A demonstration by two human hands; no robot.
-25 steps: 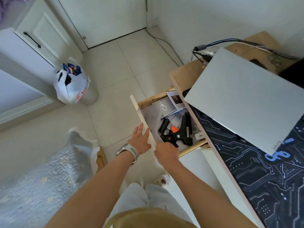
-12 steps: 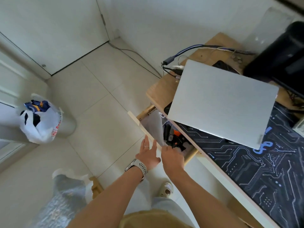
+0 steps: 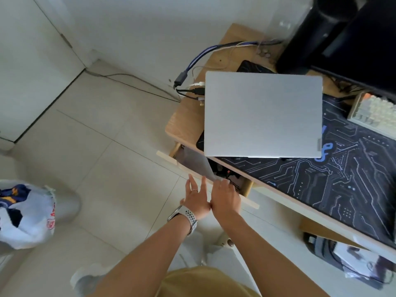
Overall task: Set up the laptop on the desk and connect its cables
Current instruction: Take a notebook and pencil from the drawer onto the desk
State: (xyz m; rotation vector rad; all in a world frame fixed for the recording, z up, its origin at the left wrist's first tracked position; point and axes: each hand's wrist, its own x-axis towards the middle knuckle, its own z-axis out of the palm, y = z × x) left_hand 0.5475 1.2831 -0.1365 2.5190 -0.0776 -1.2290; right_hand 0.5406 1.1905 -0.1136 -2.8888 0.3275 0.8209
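**Both hands at the drawer front; laptop closed on the desk**

Laptop (image 3: 263, 114) — silver, lid shut, lies flat in the upper centre-right of the frame. It rests partly on the bare wood of the desk (image 3: 186, 123) and partly on the dark circuit-pattern desk mat (image 3: 334, 181), its near edge overhanging the desk's front edge slightly.

Cables (image 3: 194, 90) sit bunched at the laptop's left edge, in the upper middle of the frame: a black plug and a white one lie just beside that edge. Whether either is seated in a port cannot be told. A blue-and-white lead (image 3: 203, 55) runs from there up and right along the back of the desk.

Drawer (image 3: 199, 170), below the desk's front edge at frame centre, stands partly open; dark items inside are too shadowed to name.

Left hand (image 3: 196, 201) — fingers straight and spread, laid against the drawer's front panel, holding nothing. A ring shows on one finger, a watch (image 3: 185, 217) on the wrist.

Right hand (image 3: 225, 200) is just beside the left, touching it at the heel. Its fingertips dip over the drawer's front edge and are partly hidden; whether they curl round anything cannot be told.

Right of the frame: a pale keyboard (image 3: 374, 114) on the mat, a black monitor (image 3: 364, 39) behind it. Lower left: a white plastic bag (image 3: 27, 217) on the tiled floor.
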